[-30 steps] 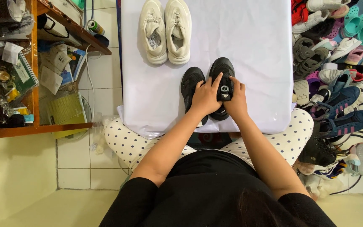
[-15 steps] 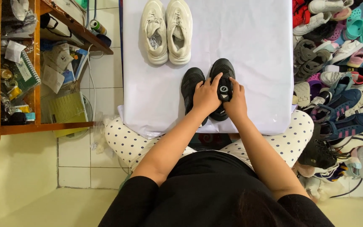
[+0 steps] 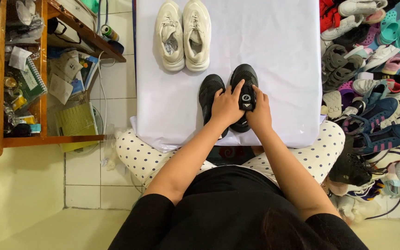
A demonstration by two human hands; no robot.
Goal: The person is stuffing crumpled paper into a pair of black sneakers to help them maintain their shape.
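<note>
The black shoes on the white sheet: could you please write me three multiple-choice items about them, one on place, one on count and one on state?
1. Where does the white pair of sneakers lie relative to the black shoes?
A. Farther from the person, up the sheet
B. On the wooden shelf
C. In the shoe pile

2. How many shoes lie on the white sheet?
A. Two
B. Four
C. Six

3. What are the hands doing?
A. Both hang free above the sheet
B. Both rest on the black shoes
C. One lifts a white sneaker

Answers:
1 A, the white pair sits at the sheet's far end, beyond the black pair.
2 B, two white and two black shoes lie there.
3 B, the left hand and right hand both lie on the black pair.
</note>
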